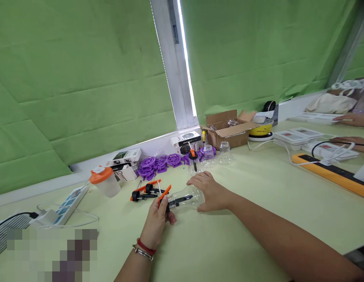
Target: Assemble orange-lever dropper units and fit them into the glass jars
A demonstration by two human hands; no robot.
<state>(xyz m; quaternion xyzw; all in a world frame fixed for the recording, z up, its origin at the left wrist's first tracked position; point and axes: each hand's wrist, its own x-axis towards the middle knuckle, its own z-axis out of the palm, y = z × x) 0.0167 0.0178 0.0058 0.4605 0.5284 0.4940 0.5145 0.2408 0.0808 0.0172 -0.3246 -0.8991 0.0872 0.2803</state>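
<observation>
While the clear bottle [186, 194] lies sideways between them, neck to the left, the left grip [158, 216] holds its black and orange top [165, 193] and the right grip [211, 192] cups its wide end [198, 197]

Open tabletop [267, 184] gives passage between the right hand [211, 192] and the orange power strip [325, 172]. Beyond both hands, purple parts [148, 163], clear jars [225, 150] and a cardboard box [234, 139] obstruct the wall side; spray heads [149, 188] stand just past the left hand [157, 215].
</observation>
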